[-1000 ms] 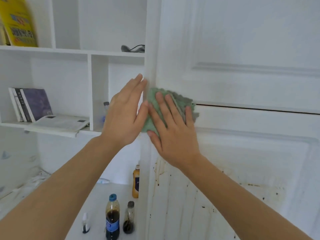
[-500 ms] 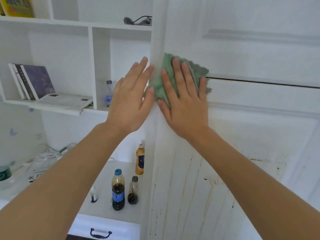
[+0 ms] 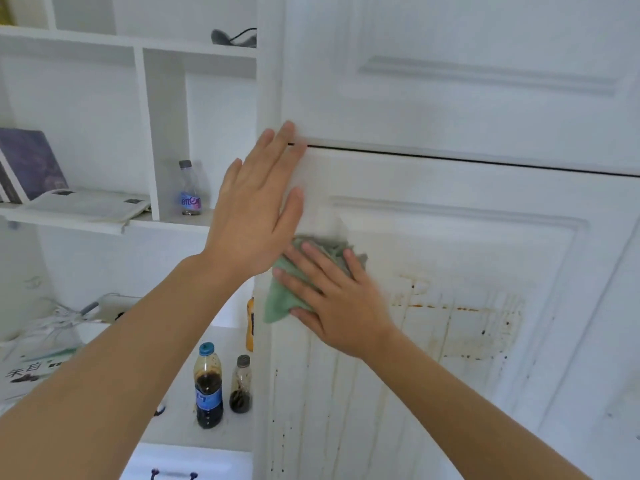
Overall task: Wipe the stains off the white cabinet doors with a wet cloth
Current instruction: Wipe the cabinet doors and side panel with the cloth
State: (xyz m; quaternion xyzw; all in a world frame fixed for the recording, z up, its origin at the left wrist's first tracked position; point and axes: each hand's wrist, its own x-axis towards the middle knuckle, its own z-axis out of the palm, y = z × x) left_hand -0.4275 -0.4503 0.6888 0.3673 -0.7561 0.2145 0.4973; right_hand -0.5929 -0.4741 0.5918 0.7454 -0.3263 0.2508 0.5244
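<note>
My right hand (image 3: 332,299) presses a green cloth (image 3: 282,299) flat against the lower white cabinet door (image 3: 450,258), near the door's left edge. Its fingers lie straight over the cloth. My left hand (image 3: 256,209) rests flat with straight fingers on the door's upper left corner, fingertips at the gap below the upper door (image 3: 450,109). Brown streaks and dark specks (image 3: 460,327) stain the lower door to the right of and below the cloth.
Open white shelves (image 3: 104,220) stand on the left with books (image 3: 31,168), an open booklet and a small water bottle (image 3: 189,188). Below, a counter (image 3: 180,434) holds two dark-liquid bottles (image 3: 209,386) and an orange bottle (image 3: 250,323).
My right hand has slid the cloth down from the gap between the doors onto the lower door panel. My left hand has stayed flat near the door's upper left corner.
</note>
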